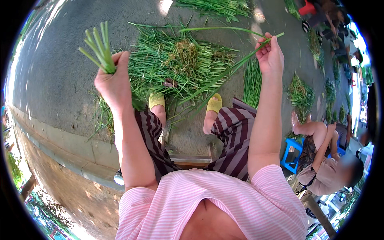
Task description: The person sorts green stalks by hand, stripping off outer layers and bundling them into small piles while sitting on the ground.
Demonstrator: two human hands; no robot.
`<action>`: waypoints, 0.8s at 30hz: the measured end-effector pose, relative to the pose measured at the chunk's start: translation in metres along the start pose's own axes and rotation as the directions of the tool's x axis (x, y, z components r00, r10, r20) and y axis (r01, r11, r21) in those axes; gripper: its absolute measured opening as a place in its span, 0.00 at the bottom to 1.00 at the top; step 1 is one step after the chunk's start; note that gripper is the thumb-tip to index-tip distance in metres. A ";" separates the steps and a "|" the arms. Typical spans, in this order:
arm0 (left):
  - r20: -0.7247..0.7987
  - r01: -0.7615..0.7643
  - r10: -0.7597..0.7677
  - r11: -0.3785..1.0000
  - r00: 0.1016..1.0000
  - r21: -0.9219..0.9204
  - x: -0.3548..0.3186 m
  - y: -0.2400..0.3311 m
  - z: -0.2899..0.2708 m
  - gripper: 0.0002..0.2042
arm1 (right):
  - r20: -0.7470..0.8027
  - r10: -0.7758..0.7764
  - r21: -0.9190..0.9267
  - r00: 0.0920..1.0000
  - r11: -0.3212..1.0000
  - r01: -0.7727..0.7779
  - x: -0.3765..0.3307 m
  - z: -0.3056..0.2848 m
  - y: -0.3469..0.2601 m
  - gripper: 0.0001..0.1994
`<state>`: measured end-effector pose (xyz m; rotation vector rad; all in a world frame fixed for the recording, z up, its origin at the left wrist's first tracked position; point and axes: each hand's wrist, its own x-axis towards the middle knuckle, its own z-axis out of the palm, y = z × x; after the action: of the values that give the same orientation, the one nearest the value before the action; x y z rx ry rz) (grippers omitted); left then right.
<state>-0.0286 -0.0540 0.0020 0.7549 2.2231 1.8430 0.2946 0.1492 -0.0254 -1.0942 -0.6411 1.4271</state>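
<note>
My left hand [112,86] is closed round a small bunch of thick green stalks [101,50], their pale cut ends pointing up. At the upper right, my raised right hand [271,58] pinches a long green leafy stalk [236,67] between thumb and fingers. Its leaves trail down and to the left, and one long blade arches left over the pile. Between the hands, a wide pile of long green stalks [156,58] lies on the ground. On top of it sits a clump of yellowed, withered trimmings [186,56].
My feet in yellow slippers [214,103] stand at the pile's near edge. More green stalks [252,84] lie beside my right arm, and another heap [216,7] lies farther off. A person [320,160] sits on a blue stool [292,155] at right. A concrete kerb [60,146] runs along the left.
</note>
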 end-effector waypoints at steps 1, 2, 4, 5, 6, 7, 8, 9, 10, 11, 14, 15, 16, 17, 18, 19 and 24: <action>-0.017 -0.002 0.003 0.999 1.000 0.051 0.006 -0.002 -0.009 0.02 | 0.005 0.000 -0.002 1.000 1.000 0.000 0.000 0.000 0.000 0.14; -0.047 -0.040 0.045 0.993 0.998 0.116 0.013 -0.006 -0.017 0.02 | 0.007 -0.004 -0.005 1.000 1.000 0.004 -0.001 -0.002 -0.001 0.14; -0.121 -0.063 0.092 0.972 0.988 0.226 0.024 -0.013 -0.034 0.03 | 0.014 -0.006 -0.011 1.000 1.000 0.006 -0.001 -0.003 -0.002 0.14; -0.148 -0.119 0.173 0.941 0.974 0.318 0.029 -0.020 -0.044 0.04 | 0.021 -0.002 -0.013 1.000 1.000 0.002 -0.001 -0.003 -0.001 0.15; -0.141 -0.188 0.267 0.890 0.953 0.415 0.035 -0.032 -0.053 0.05 | 0.028 0.002 -0.015 1.000 1.000 -0.002 -0.001 -0.002 -0.001 0.15; -0.124 -0.247 0.354 0.825 0.927 0.509 0.037 -0.032 -0.055 0.06 | 0.037 0.007 -0.024 0.999 1.000 -0.006 -0.001 -0.001 -0.001 0.15; -0.098 -0.224 0.313 0.835 0.945 0.503 0.036 -0.034 -0.055 0.08 | 0.046 0.011 -0.032 0.999 0.999 -0.010 -0.002 0.000 -0.001 0.15; -0.072 -0.201 0.271 0.844 0.960 0.498 0.034 -0.035 -0.053 0.09 | 0.056 0.016 -0.041 0.998 0.999 -0.014 -0.003 0.000 0.000 0.15; -0.048 -0.175 0.228 0.851 0.973 0.495 0.030 -0.030 -0.049 0.10 | 0.054 0.018 -0.037 0.998 0.999 -0.016 -0.004 0.001 0.000 0.14; -0.028 -0.154 0.200 0.830 0.979 0.537 0.026 -0.020 -0.041 0.09 | 0.056 0.019 -0.034 0.998 0.999 -0.018 -0.005 0.003 0.001 0.14; 0.030 -0.043 0.033 0.877 0.999 0.479 0.020 -0.012 -0.024 0.09 | 0.084 0.023 -0.031 0.996 0.999 -0.020 -0.010 0.009 0.002 0.14; 0.066 -0.115 0.096 0.904 0.993 0.411 0.016 -0.014 -0.019 0.09 | 0.099 0.025 -0.032 0.995 0.999 -0.022 -0.011 0.012 0.003 0.14; 0.126 -0.030 -0.018 0.929 0.992 0.370 0.012 -0.009 -0.013 0.09 | 0.113 0.024 -0.041 0.993 0.999 -0.020 -0.012 0.013 0.003 0.14; 0.151 -0.015 -0.034 0.951 0.988 0.308 0.008 -0.007 -0.008 0.08 | 0.132 0.027 -0.048 0.991 0.999 -0.020 -0.013 0.014 0.005 0.15; 0.189 0.000 -0.051 0.966 0.981 0.260 0.006 -0.009 -0.003 0.09 | 0.150 0.029 -0.056 0.988 0.998 -0.021 -0.014 0.017 0.006 0.15; 0.232 0.017 -0.067 0.978 0.970 0.210 0.003 -0.011 0.002 0.09 | 0.155 0.038 -0.073 0.987 0.997 -0.027 -0.016 0.019 0.006 0.15; 0.489 0.306 -0.352 0.936 0.798 0.174 -0.013 0.007 0.023 0.12 | 0.237 0.072 -0.126 0.969 0.991 -0.043 -0.027 0.034 0.013 0.15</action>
<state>-0.0058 -0.0395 0.0008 0.7114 1.9336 1.2085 0.2558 0.1281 -0.0159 -1.0476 -0.8846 1.6035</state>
